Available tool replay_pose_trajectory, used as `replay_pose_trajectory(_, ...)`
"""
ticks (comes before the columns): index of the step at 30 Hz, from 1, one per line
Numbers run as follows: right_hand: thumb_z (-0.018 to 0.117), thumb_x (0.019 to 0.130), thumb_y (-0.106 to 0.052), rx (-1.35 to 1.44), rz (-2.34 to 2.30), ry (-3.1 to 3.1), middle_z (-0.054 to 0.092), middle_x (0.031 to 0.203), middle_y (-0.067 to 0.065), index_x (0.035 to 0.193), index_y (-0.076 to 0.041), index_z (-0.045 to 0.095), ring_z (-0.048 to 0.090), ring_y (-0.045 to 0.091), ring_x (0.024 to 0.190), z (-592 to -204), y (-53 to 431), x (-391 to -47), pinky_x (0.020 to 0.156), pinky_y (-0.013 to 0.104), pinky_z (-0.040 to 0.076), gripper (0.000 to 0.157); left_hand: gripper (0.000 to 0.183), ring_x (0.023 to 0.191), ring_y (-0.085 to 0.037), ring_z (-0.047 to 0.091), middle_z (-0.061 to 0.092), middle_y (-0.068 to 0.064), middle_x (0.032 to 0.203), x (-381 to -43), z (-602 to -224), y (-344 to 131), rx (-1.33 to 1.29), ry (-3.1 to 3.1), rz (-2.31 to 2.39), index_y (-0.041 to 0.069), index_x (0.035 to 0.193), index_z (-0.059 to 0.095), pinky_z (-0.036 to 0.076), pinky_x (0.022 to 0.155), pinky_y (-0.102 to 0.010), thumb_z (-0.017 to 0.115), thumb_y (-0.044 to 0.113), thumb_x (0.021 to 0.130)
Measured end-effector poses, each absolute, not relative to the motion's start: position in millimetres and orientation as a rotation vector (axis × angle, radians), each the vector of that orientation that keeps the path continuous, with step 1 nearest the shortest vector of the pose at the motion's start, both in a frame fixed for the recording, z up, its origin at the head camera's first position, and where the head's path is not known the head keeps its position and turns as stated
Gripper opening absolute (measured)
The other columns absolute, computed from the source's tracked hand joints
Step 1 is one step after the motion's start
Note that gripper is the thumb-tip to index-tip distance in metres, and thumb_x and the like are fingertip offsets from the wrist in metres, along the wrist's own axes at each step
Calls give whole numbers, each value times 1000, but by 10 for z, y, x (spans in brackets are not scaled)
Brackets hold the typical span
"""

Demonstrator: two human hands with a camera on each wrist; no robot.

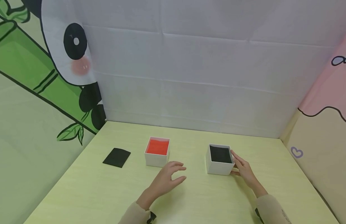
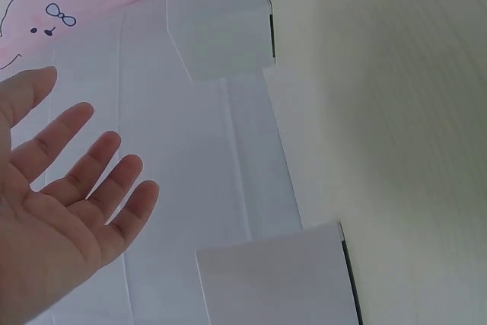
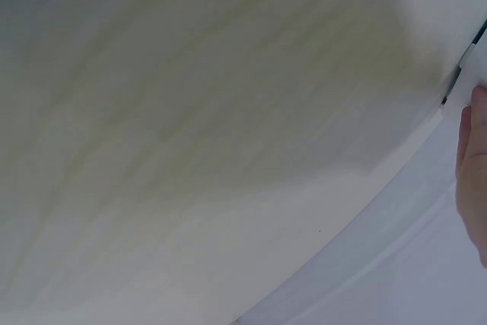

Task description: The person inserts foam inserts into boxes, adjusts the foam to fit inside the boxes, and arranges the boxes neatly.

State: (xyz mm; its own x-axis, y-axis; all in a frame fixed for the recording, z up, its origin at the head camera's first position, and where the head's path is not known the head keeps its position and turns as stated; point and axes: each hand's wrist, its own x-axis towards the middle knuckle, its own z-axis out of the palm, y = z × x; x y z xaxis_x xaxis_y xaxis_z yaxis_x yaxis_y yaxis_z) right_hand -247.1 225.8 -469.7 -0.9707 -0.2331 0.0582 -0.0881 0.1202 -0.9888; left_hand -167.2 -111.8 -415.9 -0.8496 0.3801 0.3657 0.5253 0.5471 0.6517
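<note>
Two white square boxes stand on the table, tops uncovered. In the head view, the left box (image 1: 156, 160) has a red sheet or cloth (image 1: 158, 147) in it. The right box (image 1: 218, 168) has a black sheet or cloth (image 1: 220, 154) inside. My right hand (image 1: 245, 173) touches the right box's right side with extended fingers, its thumb low near the front corner. My left hand (image 1: 166, 179) hovers in front of the left box, fingers relaxed and holding nothing. In the left wrist view the left hand (image 2: 68, 203) is spread. The right wrist view shows only part of the right hand (image 3: 473, 176).
A flat black square piece (image 1: 116, 157) lies on the table left of the left box. Pale wood-grained table (image 1: 189, 199) surrounds the boxes. A white fabric backdrop (image 1: 189, 62) rises behind, with a printed cloth at each side.
</note>
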Motion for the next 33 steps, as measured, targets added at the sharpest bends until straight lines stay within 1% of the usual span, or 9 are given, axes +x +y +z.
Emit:
replay_pose_trajectory(3, 39, 96, -32, -229, -1944, 2286, 29, 136, 28, 142, -13, 25, 56, 7, 88, -4687, 2242, -2478, 74, 39, 49, 51, 26, 106, -18, 49, 55, -1, 111, -1640, -4142, -1199, -734, -2610, -1181, 9, 106, 65, 42, 87, -36, 65, 19, 82)
replay_pose_trajectory(8, 37, 97, -26, -133, -1933, 2266, 26, 139, 26, 142, -9, 22, 56, 6, 87, -4657, 2220, -2483, 76, 41, 48, 50, 26, 106, -18, 48, 56, -2, 112, -1599, -4078, -1323, -687, -2582, -1192, 9, 105, 66, 44, 85, -36, 67, 17, 80)
replay_pose_trajectory(12, 35, 98, -24, -126, -1937, 2263, 26, 138, 26, 142, -9, 22, 56, 5, 87, -4637, 2205, -2467, 76, 40, 49, 48, 26, 105, -18, 49, 56, -1, 111, -1560, -4059, -1421, -653, -2581, -1176, 10, 104, 66, 44, 85, -37, 69, 16, 79)
replay_pose_trajectory(14, 35, 98, -23, -124, -1935, 2269, 27, 138, 26, 142, -9, 22, 56, 10, 89, -4642, 2202, -2468, 76, 40, 48, 48, 25, 104, -17, 50, 56, -1, 110, -1534, -4067, -1472, -638, -2584, -1172, 10, 103, 66, 45, 84, -36, 69, 15, 79)
replay_pose_trajectory(15, 36, 98, -26, -138, -1939, 2261, 33, 137, 19, 142, -12, 23, 56, 10, 90, -4678, 2224, -2488, 76, 40, 48, 48, 25, 104, -17, 50, 56, -1, 109, -1518, -4067, -1497, -628, -2588, -1169, 10, 103, 66, 45, 83, -36, 69, 15, 79)
replay_pose_trajectory(18, 37, 98, -25, -143, -1941, 2256, 33, 137, 18, 142, -12, 24, 56, 10, 90, -4681, 2226, -2489, 76, 40, 48, 48, 25, 102, -17, 51, 57, -1, 108, -1478, -4072, -1577, -597, -2592, -1171, 10, 102, 66, 46, 82, -38, 69, 15, 78)
replay_pose_trajectory(21, 38, 97, -26, -155, -1952, 2249, 33, 137, 18, 142, -12, 23, 56, 6, 86, -4683, 2227, -2482, 75, 39, 49, 49, 25, 101, -17, 52, 57, 1, 107, -1448, -4070, -1653, -544, -2606, -1156, 11, 102, 66, 45, 82, -39, 70, 15, 77)
replay_pose_trajectory(22, 36, 98, -23, -149, -1947, 2261, 27, 139, 24, 142, -9, 22, 56, 6, 85, -4649, 2204, -2460, 75, 39, 49, 48, 25, 101, -18, 52, 57, 1, 107, -1440, -4071, -1679, -528, -2605, -1157, 11, 101, 67, 45, 83, -40, 70, 15, 77)
replay_pose_trajectory(33, 35, 98, -24, -161, -1946, 2263, 27, 138, 25, 142, -8, 21, 55, 6, 86, -4674, 2208, -2465, 75, 38, 49, 49, 23, 101, -20, 53, 60, -2, 105, -1284, -4044, -2008, -356, -2589, -1111, 10, 98, 68, 44, 84, -42, 71, 12, 75)
